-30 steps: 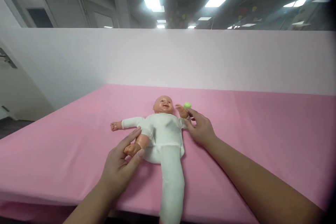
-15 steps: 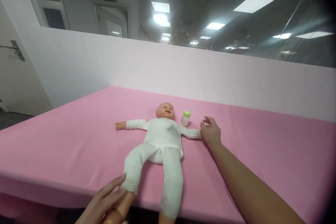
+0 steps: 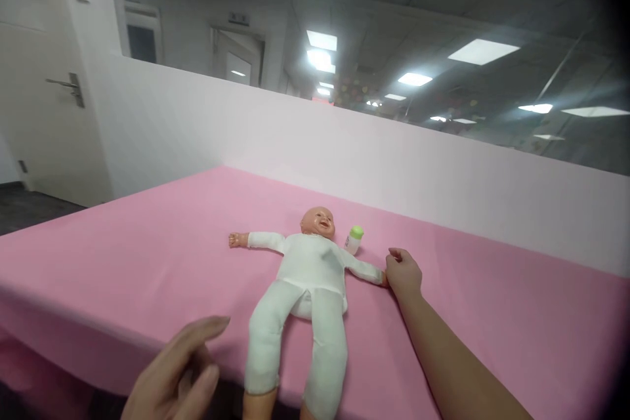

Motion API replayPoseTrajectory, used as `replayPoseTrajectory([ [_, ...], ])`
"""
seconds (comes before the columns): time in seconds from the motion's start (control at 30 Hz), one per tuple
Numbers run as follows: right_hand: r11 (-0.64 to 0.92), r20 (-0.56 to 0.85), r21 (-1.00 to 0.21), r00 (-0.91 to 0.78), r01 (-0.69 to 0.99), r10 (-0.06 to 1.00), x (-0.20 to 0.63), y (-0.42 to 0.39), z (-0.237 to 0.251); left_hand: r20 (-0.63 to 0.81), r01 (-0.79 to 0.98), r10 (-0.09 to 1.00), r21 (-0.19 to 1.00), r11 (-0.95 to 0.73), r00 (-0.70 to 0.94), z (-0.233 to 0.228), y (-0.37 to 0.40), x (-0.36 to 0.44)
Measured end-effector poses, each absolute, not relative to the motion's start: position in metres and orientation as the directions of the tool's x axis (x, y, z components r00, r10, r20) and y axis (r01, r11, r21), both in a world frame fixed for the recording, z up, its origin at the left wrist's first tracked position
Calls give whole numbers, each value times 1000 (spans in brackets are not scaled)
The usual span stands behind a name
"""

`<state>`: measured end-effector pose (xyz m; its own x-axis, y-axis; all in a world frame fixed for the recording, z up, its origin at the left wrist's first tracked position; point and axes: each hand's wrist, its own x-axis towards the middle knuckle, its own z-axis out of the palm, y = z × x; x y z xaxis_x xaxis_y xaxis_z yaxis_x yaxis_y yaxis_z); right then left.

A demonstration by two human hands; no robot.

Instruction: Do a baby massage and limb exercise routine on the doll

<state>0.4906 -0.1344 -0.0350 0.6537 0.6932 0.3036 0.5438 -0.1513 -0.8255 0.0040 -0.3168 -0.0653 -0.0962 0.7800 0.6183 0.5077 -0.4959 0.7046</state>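
A baby doll (image 3: 315, 264) in a white cloth suit lies face up, arms spread, its lower legs reaching past the near table edge. My right hand (image 3: 404, 273), fingers curled, is closed around the doll's hand on the right side; most of that small hand is hidden. To the left of the doll's legs, my left hand (image 3: 177, 367) is in the air with thumb and fingers apart, holding nothing. Beside the doll's head and shoulder lies a small white bottle (image 3: 353, 241) with a green cap, somewhat tilted in view.
A pink cloth (image 3: 162, 243) covers the table, with slight folds and a near edge at lower left. Behind it runs a low white wall (image 3: 394, 170) with glass above. A door (image 3: 49, 98) with a metal handle stands at the left.
My left hand has let go of the doll's lower leg and moved left, away from it. My right hand stays at the doll's hand. The view has shifted slightly.
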Motion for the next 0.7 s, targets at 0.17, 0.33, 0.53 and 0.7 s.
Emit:
replayPoseTrajectory([
  [0.17,-181,271,-816,641,548,718,494,-131,-41,583,371,761,799,-473,-285,20,-268,23],
  [0.33,-206,299,-779,639,593,709,496,-129,-45,613,590,787,662,-461,-72,90,-187,50],
  [0.53,-205,334,-743,619,637,711,496,-125,-47,416,760,904,556,-336,95,65,-79,31],
  [0.7,-220,335,-757,654,616,678,501,-121,-50,194,687,976,698,-204,93,32,-43,-18],
])
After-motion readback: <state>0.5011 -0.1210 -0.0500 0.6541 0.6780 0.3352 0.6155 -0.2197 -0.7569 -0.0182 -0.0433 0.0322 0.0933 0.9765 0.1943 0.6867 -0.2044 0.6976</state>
